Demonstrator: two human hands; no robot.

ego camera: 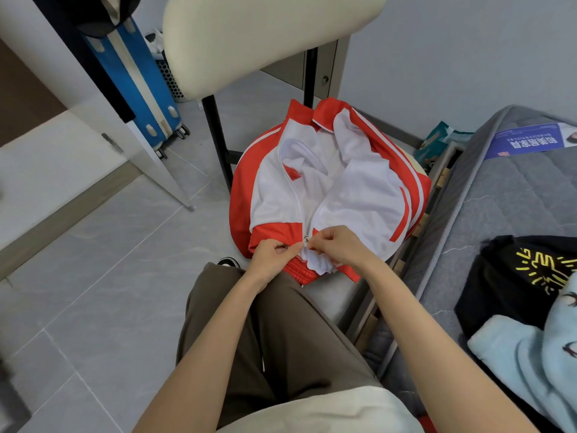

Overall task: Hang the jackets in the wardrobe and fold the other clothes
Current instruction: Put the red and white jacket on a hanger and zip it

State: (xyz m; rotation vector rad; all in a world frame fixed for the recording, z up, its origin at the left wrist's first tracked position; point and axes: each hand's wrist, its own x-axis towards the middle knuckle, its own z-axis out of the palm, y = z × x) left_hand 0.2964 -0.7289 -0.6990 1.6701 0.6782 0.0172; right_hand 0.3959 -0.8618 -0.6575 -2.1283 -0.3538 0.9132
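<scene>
A red and white zip jacket lies spread face up over the seat of a cream chair, its front open down to the hem. My left hand pinches the hem on the left side of the zip. My right hand pinches the zip end at the bottom, right next to the metal slider. A black garment with yellow print and a light blue fleece garment lie on the bed at the right.
A grey mattress on a slatted frame runs along the right, with a blue leaflet on it. A blue suitcase stands behind the chair. A white wardrobe door hangs open at the left. Grey floor tiles lie below.
</scene>
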